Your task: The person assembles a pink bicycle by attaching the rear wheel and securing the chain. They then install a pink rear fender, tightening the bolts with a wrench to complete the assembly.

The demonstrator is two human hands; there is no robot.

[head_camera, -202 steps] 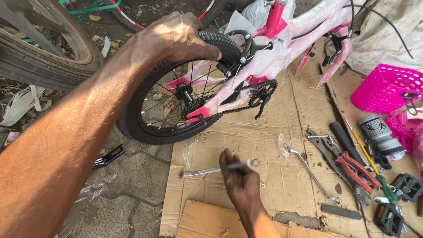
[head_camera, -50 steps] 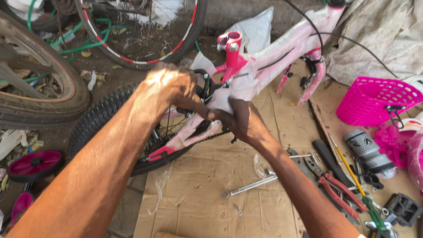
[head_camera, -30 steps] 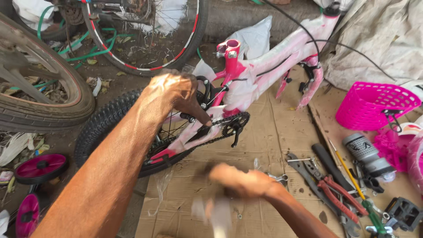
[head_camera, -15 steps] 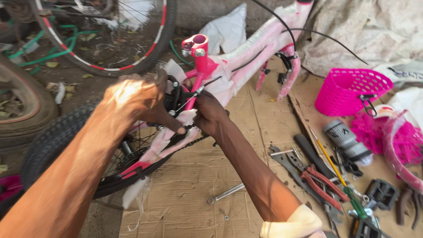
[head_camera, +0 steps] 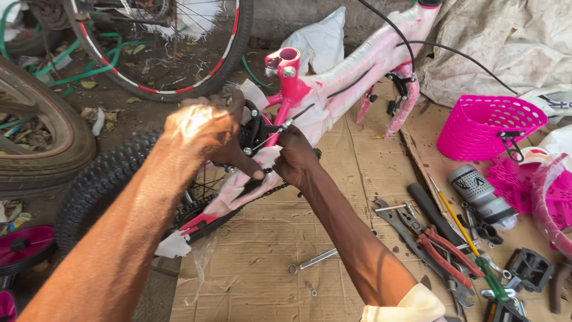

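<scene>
On the flattened cardboard [head_camera: 280,238] spread over the ground lies a small pink bicycle frame [head_camera: 357,71], partly wrapped in clear plastic; both hands meet at its rear brake [head_camera: 255,128], just below the seat tube clamp; the left hand [head_camera: 205,128] is closed over the black brake arm and the knobby rear tyre [head_camera: 95,185] beside it; the right hand [head_camera: 295,156] pinches the thin brake cable [head_camera: 280,127] where it runs into the brake. I judge the step in hand to be fitting or tensioning that cable; the next move would call for a tool to fix it, and a silver spanner [head_camera: 313,261] lies loose on the cardboard near the right forearm; red-handled pliers [head_camera: 444,247] lie further right among other tools. Of packages: a grey canister with a black label [head_camera: 479,194] lies on its side by a pink plastic basket [head_camera: 488,126]; a pale crumpled bag [head_camera: 322,39] sits behind the frame.
</scene>
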